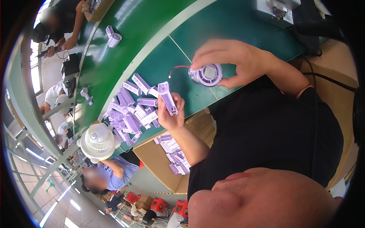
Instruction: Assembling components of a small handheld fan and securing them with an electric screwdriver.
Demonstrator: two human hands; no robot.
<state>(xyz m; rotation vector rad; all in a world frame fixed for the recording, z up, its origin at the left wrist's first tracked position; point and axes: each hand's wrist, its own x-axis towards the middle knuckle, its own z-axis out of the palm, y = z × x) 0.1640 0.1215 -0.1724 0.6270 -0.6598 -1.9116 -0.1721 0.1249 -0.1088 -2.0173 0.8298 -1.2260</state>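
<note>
My right hand point(241, 62) grips a round purple fan housing point(210, 75) between thumb and fingers, its ringed face with a pale square centre showing. A thin red wire point(180, 67) runs from it to a small white plug above the green table. In my left hand point(172, 114) is a long, hollow purple handle shell point(167, 98), held tilted with its open side showing. The shell and the housing are apart. Beside my left hand lies a heap of similar purple handle shells point(131, 123), some with white labels.
Below the table edge, a cardboard box point(152, 154) holds more purple parts. A white slotted basket-like object point(98, 141) is beyond the heap. Purple fan pieces point(113, 40) lie on the green belt point(125, 22). A metal device point(275, 13) stands far right. Other people work nearby.
</note>
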